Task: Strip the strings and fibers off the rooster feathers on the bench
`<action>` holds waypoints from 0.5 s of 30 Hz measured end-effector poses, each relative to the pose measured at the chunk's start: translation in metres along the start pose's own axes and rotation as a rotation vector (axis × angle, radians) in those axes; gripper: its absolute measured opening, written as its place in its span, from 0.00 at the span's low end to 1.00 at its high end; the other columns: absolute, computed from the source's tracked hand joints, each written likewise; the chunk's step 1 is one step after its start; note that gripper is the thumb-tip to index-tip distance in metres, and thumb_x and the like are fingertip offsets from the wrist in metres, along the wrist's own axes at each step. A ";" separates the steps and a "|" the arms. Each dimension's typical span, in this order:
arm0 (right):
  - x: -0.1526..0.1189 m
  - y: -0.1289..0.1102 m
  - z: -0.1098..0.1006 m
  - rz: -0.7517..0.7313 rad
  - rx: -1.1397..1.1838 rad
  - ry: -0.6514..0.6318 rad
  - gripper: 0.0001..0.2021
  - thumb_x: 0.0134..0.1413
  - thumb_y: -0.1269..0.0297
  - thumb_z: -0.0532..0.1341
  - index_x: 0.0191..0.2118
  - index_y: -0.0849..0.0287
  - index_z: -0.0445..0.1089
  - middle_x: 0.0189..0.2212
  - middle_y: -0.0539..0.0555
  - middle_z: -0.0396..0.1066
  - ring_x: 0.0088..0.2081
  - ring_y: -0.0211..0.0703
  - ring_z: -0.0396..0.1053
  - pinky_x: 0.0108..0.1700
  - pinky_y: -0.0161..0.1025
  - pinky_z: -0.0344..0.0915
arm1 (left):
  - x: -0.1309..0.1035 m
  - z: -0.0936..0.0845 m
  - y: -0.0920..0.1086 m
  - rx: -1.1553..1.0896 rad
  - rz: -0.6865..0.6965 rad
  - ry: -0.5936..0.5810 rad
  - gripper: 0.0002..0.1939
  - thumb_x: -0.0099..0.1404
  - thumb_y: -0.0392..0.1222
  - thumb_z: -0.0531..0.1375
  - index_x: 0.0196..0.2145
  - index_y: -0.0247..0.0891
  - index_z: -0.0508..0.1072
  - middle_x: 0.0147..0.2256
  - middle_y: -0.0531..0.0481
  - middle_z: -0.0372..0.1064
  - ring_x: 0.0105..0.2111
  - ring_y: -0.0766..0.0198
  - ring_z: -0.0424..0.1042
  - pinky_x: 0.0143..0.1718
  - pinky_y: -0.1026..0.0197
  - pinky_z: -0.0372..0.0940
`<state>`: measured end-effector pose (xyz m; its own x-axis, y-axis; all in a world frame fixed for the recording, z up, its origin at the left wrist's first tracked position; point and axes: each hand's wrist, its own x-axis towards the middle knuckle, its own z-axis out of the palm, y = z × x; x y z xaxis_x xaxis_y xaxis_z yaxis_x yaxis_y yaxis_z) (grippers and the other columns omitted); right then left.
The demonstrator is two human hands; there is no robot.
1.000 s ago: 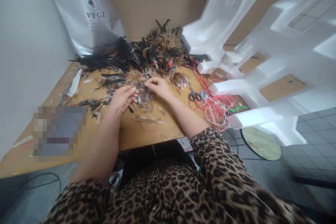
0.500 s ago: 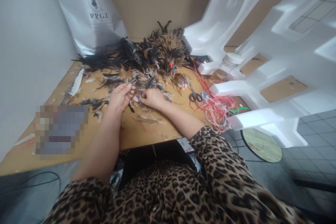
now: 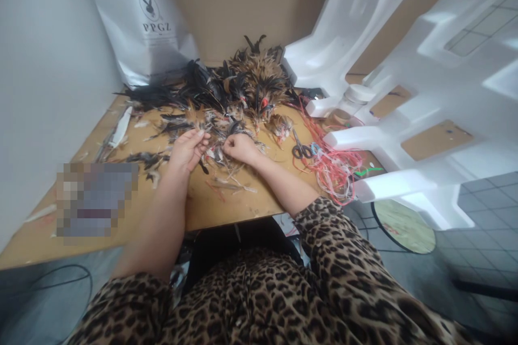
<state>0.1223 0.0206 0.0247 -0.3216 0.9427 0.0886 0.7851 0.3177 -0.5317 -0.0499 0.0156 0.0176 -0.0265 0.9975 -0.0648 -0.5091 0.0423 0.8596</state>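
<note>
My left hand is pinched, thumb against the fingers, at the near side of the loose feathers. A tawny feather tuft rises from its fingertips. Close by on the right, my right hand is closed with its fingers curled under; whatever they grip is hidden. Between and behind the hands lie loose black and brown feathers with pale quills. A dense heap of long dark feathers and brown feather bundles, one showing a red spot, fills the back of the table.
Black-handled scissors lie right of my right hand, beside tangled pink and white ties. White foam packing stands along the right edge. A silver bag stands at the back left. A blurred-out flat object lies at the left.
My right hand has shifted a little to the right, widening the gap to my left hand. The left hand keeps its pinch in nearly the same place.
</note>
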 end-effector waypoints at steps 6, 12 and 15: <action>-0.003 -0.012 0.008 0.014 -0.168 -0.028 0.18 0.46 0.47 0.57 0.29 0.56 0.74 0.28 0.55 0.74 0.33 0.44 0.69 0.35 0.37 0.59 | 0.000 -0.001 -0.001 0.007 0.011 -0.001 0.04 0.52 0.32 0.64 0.26 0.31 0.71 0.24 0.50 0.71 0.20 0.76 0.66 0.18 0.74 0.59; 0.001 -0.005 0.008 -0.013 -0.010 -0.043 0.07 0.43 0.65 0.58 0.26 0.58 0.73 0.26 0.53 0.73 0.30 0.40 0.68 0.34 0.35 0.59 | 0.000 -0.001 0.000 0.002 0.003 -0.011 0.04 0.51 0.32 0.64 0.26 0.32 0.71 0.24 0.51 0.72 0.20 0.75 0.66 0.19 0.75 0.59; 0.006 0.008 0.002 -0.009 0.360 -0.006 0.05 0.41 0.66 0.59 0.25 0.61 0.71 0.23 0.49 0.71 0.26 0.34 0.65 0.31 0.32 0.59 | 0.001 -0.002 -0.001 0.004 0.005 -0.019 0.04 0.51 0.33 0.64 0.25 0.32 0.71 0.24 0.50 0.72 0.20 0.75 0.66 0.19 0.74 0.59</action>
<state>0.1254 0.0283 0.0194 -0.3316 0.9391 0.0902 0.5458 0.2690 -0.7936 -0.0510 0.0165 0.0152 -0.0123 0.9986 -0.0510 -0.5058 0.0378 0.8618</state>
